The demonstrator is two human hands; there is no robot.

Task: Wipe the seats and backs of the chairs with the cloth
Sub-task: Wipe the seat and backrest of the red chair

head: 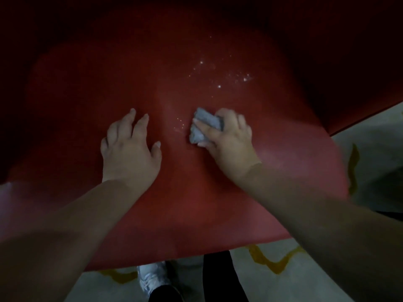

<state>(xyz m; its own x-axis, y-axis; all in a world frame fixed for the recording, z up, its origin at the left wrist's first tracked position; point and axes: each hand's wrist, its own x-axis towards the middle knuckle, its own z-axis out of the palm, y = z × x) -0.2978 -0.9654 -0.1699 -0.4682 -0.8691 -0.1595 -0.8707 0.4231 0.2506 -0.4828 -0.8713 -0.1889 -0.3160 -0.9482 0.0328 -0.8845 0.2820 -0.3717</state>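
Dim light falls on a red chair seat (165, 88) speckled with white flecks, above a pale floor (294, 286) with yellow stains. On the seat's middle, the right hand (229, 140) has its grip curled round a crumpled grey cloth (204, 127), pressing it down. Beside it, the left hand (130, 149) rests flat, fingers spread, holding nothing.

Dim, underexposed head view — shadow is swallowing the upper corners of the red chair seat (196, 192); droplets (219, 86) are glinting, edges are bending with wide-angle distortion, and detail is blurring softly throughout.
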